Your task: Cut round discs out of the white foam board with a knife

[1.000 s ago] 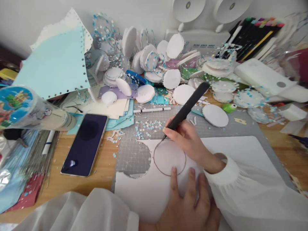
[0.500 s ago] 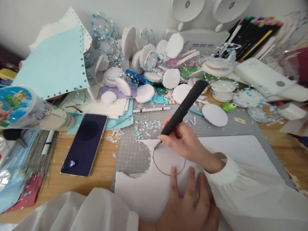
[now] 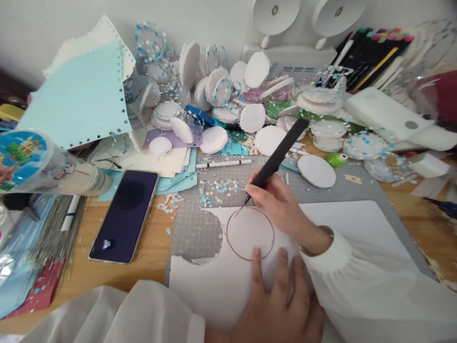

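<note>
A large white foam sheet (image 3: 210,290) lies on a grey cutting mat (image 3: 193,233), its left part cut away in curves. A brown circle outline (image 3: 273,234) shows on the sheet. My right hand (image 3: 282,202) is closed around a black pen-like tool (image 3: 276,157), whose thin tip touches the sheet at the top of the circle. My left hand (image 3: 282,300) lies flat with its fingers spread, pressing on the sheet, one fingertip at the circle's lower edge. Its wrist is beneath a white sleeve.
A phone (image 3: 124,216) and a plastic cup (image 3: 53,164) are at the left. White discs (image 3: 316,171), paper scraps and a white pen (image 3: 224,164) lie beyond the sheet. Markers (image 3: 378,52) stand at the back right, near a white lamp base (image 3: 293,59).
My right hand and the black tool have moved right and slightly up along the circle. The outline now shows at the circle's top too. My left hand stays in place.
</note>
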`<state>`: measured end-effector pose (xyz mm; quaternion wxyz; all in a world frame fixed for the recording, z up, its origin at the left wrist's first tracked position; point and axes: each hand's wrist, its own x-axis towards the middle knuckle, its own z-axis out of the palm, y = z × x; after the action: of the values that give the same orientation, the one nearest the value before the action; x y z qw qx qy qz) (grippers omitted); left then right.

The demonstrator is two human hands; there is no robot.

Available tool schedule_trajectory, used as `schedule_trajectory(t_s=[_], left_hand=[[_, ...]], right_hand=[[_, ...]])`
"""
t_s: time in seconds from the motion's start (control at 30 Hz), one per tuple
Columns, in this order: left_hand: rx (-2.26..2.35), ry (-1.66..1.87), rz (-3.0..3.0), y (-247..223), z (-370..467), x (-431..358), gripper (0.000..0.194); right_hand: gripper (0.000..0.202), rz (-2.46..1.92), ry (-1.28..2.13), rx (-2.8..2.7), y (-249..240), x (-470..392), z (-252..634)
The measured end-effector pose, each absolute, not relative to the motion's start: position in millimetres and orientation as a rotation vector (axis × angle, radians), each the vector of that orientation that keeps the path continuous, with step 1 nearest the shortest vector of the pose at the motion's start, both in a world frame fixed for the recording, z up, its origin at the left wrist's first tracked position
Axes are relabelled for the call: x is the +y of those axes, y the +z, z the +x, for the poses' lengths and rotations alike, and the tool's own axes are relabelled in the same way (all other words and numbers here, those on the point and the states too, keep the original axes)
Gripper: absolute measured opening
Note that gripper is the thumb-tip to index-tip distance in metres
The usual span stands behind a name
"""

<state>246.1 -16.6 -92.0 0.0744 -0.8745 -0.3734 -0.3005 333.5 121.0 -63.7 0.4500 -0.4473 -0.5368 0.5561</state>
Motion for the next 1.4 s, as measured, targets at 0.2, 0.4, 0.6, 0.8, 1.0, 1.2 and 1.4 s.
schedule_trajectory(t_s=[0.2,0.4,0.6,0.8,1.0,1.2,1.4], left_hand=[[-1.16,-0.904,-2.616,-93.5,248.2,-18.6,0.017],[-1.142,-0.866,-2.654,-93.4,246.8,-18.2,0.019],[-1.175,-0.911,-2.611,-93.3,248.5,-18.2,0.016],[-1.149,-0.904,-2.613,-93.2,248.2,-17.5,0.016],[-1.14,-0.877,-2.621,-93.1,247.8,-18.4,0.017],[-1.145,-0.844,-2.623,-93.7,247.6,-18.9,0.017],[-1.159,-0.873,-2.645,-95.1,247.0,-19.6,0.019]], right_hand=[[0.019,-1.136,1.29,-1.419,-61.6,120.6,332.2],[0.02,-1.177,1.313,-1.442,-63.2,119.9,332.7],[0.022,-1.216,1.235,-1.506,-60.4,116.7,330.2],[0.022,-1.164,1.184,-1.55,-59.6,116.4,326.6],[0.02,-1.238,1.13,-1.527,-57.3,116.4,325.5],[0.018,-1.29,1.102,-1.51,-57.0,116.9,326.1],[0.021,-1.278,1.132,-1.442,-61.4,116.2,326.8]])
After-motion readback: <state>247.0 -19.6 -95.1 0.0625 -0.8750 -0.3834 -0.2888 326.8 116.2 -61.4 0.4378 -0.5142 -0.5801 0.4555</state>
